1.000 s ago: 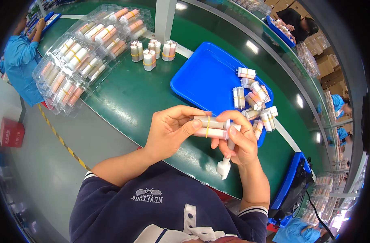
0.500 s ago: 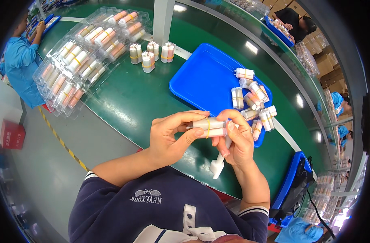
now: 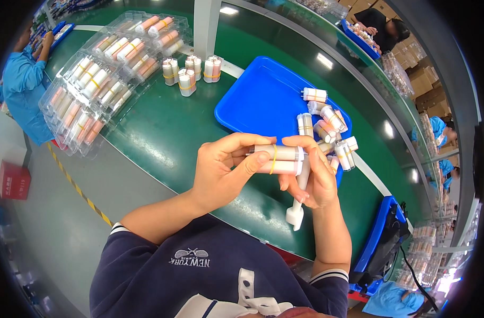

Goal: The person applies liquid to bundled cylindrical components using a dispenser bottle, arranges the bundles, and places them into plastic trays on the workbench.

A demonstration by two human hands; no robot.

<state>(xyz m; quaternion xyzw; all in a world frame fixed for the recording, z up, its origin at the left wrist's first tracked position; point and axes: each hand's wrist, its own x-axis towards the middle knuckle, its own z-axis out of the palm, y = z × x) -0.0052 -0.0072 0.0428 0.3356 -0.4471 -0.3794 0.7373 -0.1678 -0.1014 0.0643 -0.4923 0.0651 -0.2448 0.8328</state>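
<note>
Between the fingers and thumb of my left hand (image 3: 220, 172) lies a bundle of pale cream and pink tubes (image 3: 286, 153), held sideways with a yellow rubber band round its middle. My right hand (image 3: 321, 183) is at the bundle's right end, its forefinger close to the upper tube. A white plastic stick-like tool (image 3: 295, 214) with a wide, forked lower end hangs down from the right hand's fingers. Its upper part passes beside the bundle's end; whether it touches the tubes I cannot tell.
Beyond my hands a blue tray (image 3: 252, 100) holds several banded tube bundles (image 3: 316, 95) at its right side. More bundles (image 3: 187, 82) stand upright on the green table (image 3: 162, 143). Clear plastic trays (image 3: 67, 122) full of tubes lie at the left, near a blue-sleeved person (image 3: 22, 90).
My right fingers have drawn off the bundle's end, baring more of it. The white tool has shifted slightly right and stands more upright. My left hand keeps its hold.
</note>
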